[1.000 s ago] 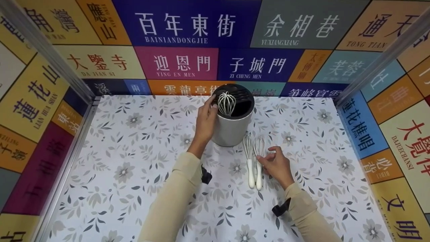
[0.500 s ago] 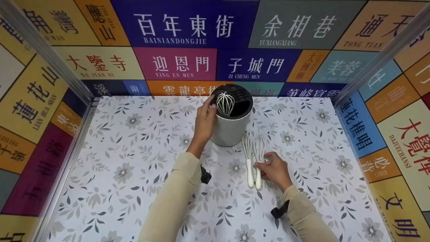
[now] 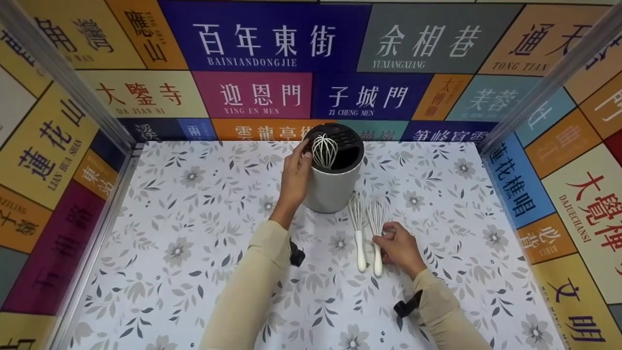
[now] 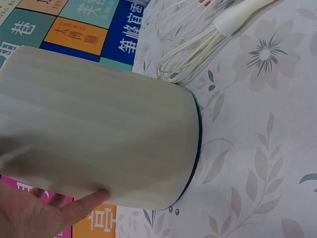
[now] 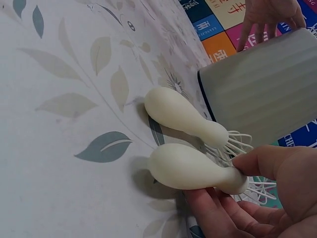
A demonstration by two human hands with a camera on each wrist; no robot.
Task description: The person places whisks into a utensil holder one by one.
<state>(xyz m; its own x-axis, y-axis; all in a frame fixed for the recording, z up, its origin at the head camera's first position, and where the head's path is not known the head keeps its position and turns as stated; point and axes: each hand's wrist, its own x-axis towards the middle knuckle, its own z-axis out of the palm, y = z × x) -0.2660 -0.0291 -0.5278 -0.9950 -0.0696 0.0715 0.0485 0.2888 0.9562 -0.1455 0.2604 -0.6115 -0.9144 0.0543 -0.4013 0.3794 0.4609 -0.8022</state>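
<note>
A light grey holder [image 3: 332, 189] with a black slotted top stands at the back of the table. My left hand [image 3: 296, 174] rests against its left side, fingers at the rim, beside the wire head of a whisk [image 3: 324, 151] that pokes out of the top. Two more whisks with white handles are in front of the holder. The left one [image 3: 360, 250] lies on the table. My right hand [image 3: 399, 247] pinches the right whisk [image 5: 193, 167] between thumb and fingers where handle meets wires; its handle sits slightly apart from its neighbour.
A white tabletop [image 3: 160, 291] with a grey leaf and flower print carries everything. Walls of coloured sign panels [image 3: 262, 92] enclose it at the back and both sides. Black straps with small cameras [image 3: 407, 305] sit on the wrists.
My right hand has come down to the right whisk, taken hold of its neck and shifted it slightly right, away from the other whisk. The left hand stays on the holder.
</note>
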